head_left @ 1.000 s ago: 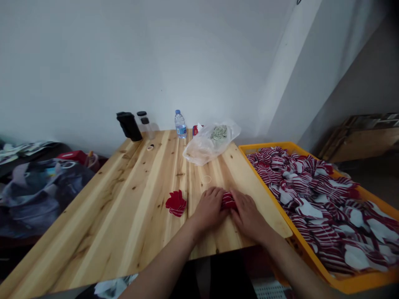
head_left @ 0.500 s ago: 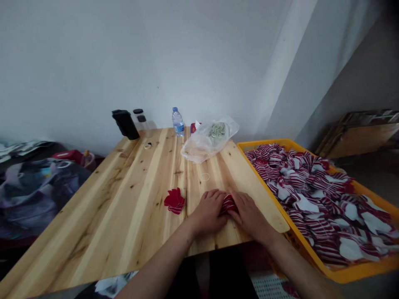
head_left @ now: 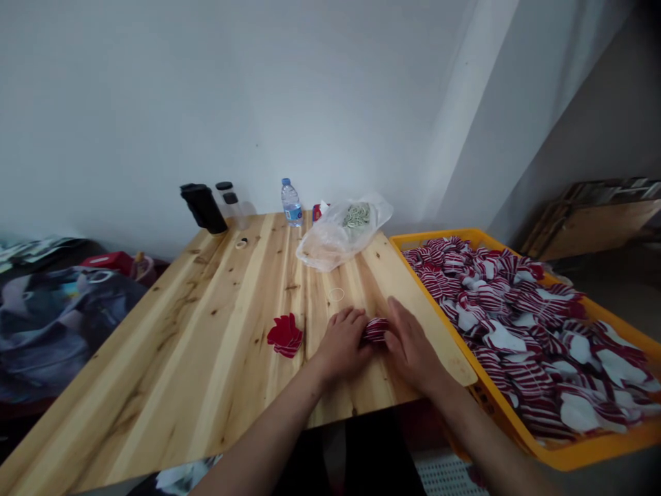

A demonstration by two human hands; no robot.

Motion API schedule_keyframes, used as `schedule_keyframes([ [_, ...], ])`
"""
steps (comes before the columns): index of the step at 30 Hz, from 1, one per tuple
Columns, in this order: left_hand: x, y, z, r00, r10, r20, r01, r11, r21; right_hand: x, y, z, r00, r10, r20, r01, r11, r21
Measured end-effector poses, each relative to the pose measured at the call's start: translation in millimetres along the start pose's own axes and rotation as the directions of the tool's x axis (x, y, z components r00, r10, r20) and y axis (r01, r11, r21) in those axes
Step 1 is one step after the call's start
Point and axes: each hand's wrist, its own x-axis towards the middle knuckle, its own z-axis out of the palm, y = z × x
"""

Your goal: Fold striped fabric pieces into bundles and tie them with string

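A small bundle of maroon-and-white striped fabric (head_left: 376, 330), which looks like folded socks, lies on the wooden table (head_left: 227, 358) between my hands. My left hand (head_left: 343, 343) grips its left end with bent fingers, hiding that part. At the right end is my right hand (head_left: 413, 348), its fingers stretched out and its thumb side close against the bundle; whether it touches cannot be made out. Left of my left hand rests a fanned stack of red pieces (head_left: 286, 335) with striped lower edges. A thin pale ring (head_left: 337, 295), like a rubber band, lies beyond my hands.
A yellow crate (head_left: 509, 406) heaped with striped socks (head_left: 496, 296) stands along the table's right side. Toward the wall are a plastic bag (head_left: 325, 244) of pale green bands, a water bottle (head_left: 292, 205), a black flask (head_left: 205, 209) and a clear cup (head_left: 235, 208).
My right hand has loosened from the bundle, its fingers now straighter and farther from my left hand. The bundle's stripes lie at a flatter angle. The view has shifted slightly.
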Motion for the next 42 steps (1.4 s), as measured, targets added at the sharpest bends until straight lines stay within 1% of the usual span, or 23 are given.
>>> schedule_keyframes([
  [1,1.4,0.1,0.5,1.000,-0.006,-0.008,0.006,1.000,-0.004,0.4,-0.6,-0.2,1.000,0.011,-0.003,-0.011,1.000,-0.024],
  [4,6.6,0.9,4.2,0.999,-0.026,-0.045,0.025,0.999,-0.034,3.2,-3.0,0.8,0.994,0.041,0.100,-0.035,0.997,-0.064],
  [6,10.9,0.4,6.5,0.998,-0.031,-0.063,0.028,0.998,-0.053,6.9,-3.3,1.2,0.990,0.082,0.113,-0.075,0.995,-0.062],
  [8,15.6,-1.2,6.8,0.996,-0.034,-0.076,0.029,0.998,-0.064,11.7,-2.6,0.0,0.988,0.108,0.108,-0.104,0.994,-0.036],
  [10,19.2,-2.9,5.2,0.996,-0.035,-0.085,0.029,0.997,-0.072,17.1,-2.0,-3.3,0.985,0.110,0.136,-0.117,0.992,0.050],
  [11,20.3,-3.3,4.2,0.996,-0.035,-0.087,0.028,0.997,-0.077,20.0,-2.2,-5.3,0.984,0.118,0.132,-0.134,0.984,0.119],
  [12,20.9,-3.3,3.3,0.995,-0.034,-0.089,0.027,0.996,-0.081,22.9,-2.9,-7.2,0.986,0.136,0.098,-0.153,0.969,0.192],
  [14,20.8,-1.8,2.9,0.995,-0.036,-0.093,0.028,0.996,-0.087,28.7,-6.0,-9.6,0.987,0.161,-0.014,-0.150,0.944,0.294],
  [15,20.4,-0.4,3.4,0.994,-0.040,-0.098,0.031,0.995,-0.090,31.6,-8.1,-9.6,0.986,0.160,-0.046,-0.137,0.940,0.311],
  [16,20.0,1.2,4.3,0.993,-0.046,-0.105,0.037,0.995,-0.092,34.6,-10.3,-8.8,0.988,0.150,-0.047,-0.129,0.943,0.308],
  [18,20.0,4.2,6.2,0.991,-0.061,-0.122,0.050,0.994,-0.097,40.4,-13.6,-5.1,0.990,0.138,0.020,-0.138,0.949,0.284],
  [20,21.0,5.7,7.0,0.989,-0.070,-0.130,0.057,0.993,-0.103,46.1,-14.2,-1.0,0.984,0.161,0.081,-0.177,0.942,0.286],
  [24,23.0,4.7,4.2,0.992,-0.056,-0.114,0.043,0.992,-0.115,55.7,-10.0,3.9,0.975,0.214,0.053,-0.220,0.921,0.323],
  [26,22.3,4.3,3.2,0.993,-0.048,-0.107,0.035,0.992,-0.118,59.3,-8.6,7.0,0.977,0.206,0.055,-0.213,0.923,0.321],
  [29,19.8,4.2,5.0,0.991,-0.059,-0.118,0.047,0.994,-0.098,62.8,-6.1,12.5,0.980,0.168,0.103,-0.192,0.932,0.307],
  [31,18.6,3.3,7.2,0.991,-0.067,-0.119,0.059,0.995,-0.077,62.1,-1.5,12.6,0.979,0.165,0.115,-0.194,0.929,0.315],
  [34,18.2,0.7,9.7,0.992,-0.070,-0.108,0.063,0.996,-0.068,52.0,8.6,5.8,0.983,0.159,0.088,-0.179,0.923,0.339],
  [36,18.5,-1.0,10.8,0.991,-0.073,-0.110,0.065,0.996,-0.067,39.7,12.4,1.4,0.990,0.119,0.081,-0.138,0.946,0.292],
  [38,19.3,-2.2,12.2,0.991,-0.074,-0.113,0.068,0.996,-0.058,27.1,10.9,1.3,0.991,0.079,0.108,-0.097,0.980,0.172],
  [40,20.4,-3.6,13.4,0.991,-0.069,-0.114,0.064,0.997,-0.053,18.5,5.5,5.2,0.987,0.087,0.137,-0.095,0.994,0.047],
  [42,21.6,-5.4,13.7,0.992,-0.055,-0.112,0.049,0.997,-0.059,16.1,-0.8,9.7,0.983,0.111,0.143,-0.111,0.994,-0.013],
])
